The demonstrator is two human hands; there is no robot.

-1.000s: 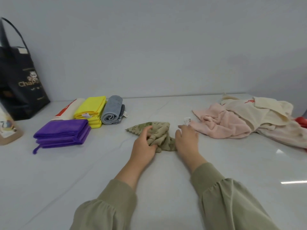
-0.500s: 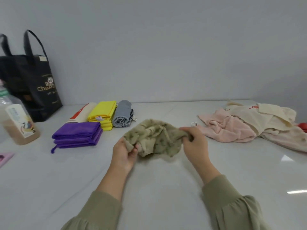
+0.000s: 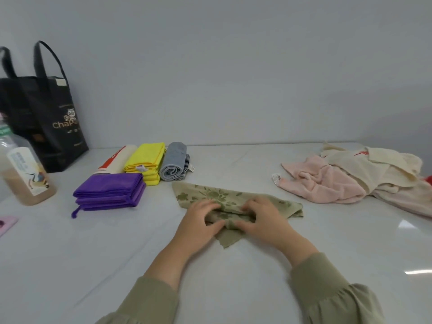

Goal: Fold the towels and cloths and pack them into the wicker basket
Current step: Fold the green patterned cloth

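**A:** What are the hands doing?

**B:** Both are on an olive cloth (image 3: pixel 224 195) printed with darker flowers, which lies on a pale, glossy table (image 3: pixel 70 253). The left hand (image 3: pixel 201 220) and right hand (image 3: pixel 264 218) sit side by side, almost touching. On each, the fingers curl over a bunched ridge across the middle of the cloth. The thumb closes in from the near side, so both hands pinch the fabric.

**A:** How does the cloth lie around them?

**B:** It is flat beyond the fingertips. One corner reaches out past the left fingers and another spreads out to the right of the right hand. A small point of fabric pokes toward the person, between the two thumbs.

**A:** What is nearby?

**B:** Beyond the left fingers stands a row of finished pieces. A rolled grey towel (image 3: pixel 174 162) is nearest the cloth's far corner, with a folded yellow cloth (image 3: pixel 146 157) touching it and a cream roll (image 3: pixel 119 157) with a red mark next along. A folded purple cloth (image 3: pixel 109 190) lies left of the left hand, in front of the yellow one.

**A:** And on the other side?

**B:** Beyond and right of the right fingers, well apart, is a loose heap. A pink towel (image 3: pixel 320 181) lies there with a cream towel (image 3: pixel 374 164) behind it and partly over it.

**A:** Anything farther off?

**B:** Far left of the left hand are a clear bottle (image 3: pixel 25 176) of brownish contents and a black tote bag (image 3: pixel 46 118) by the wall.
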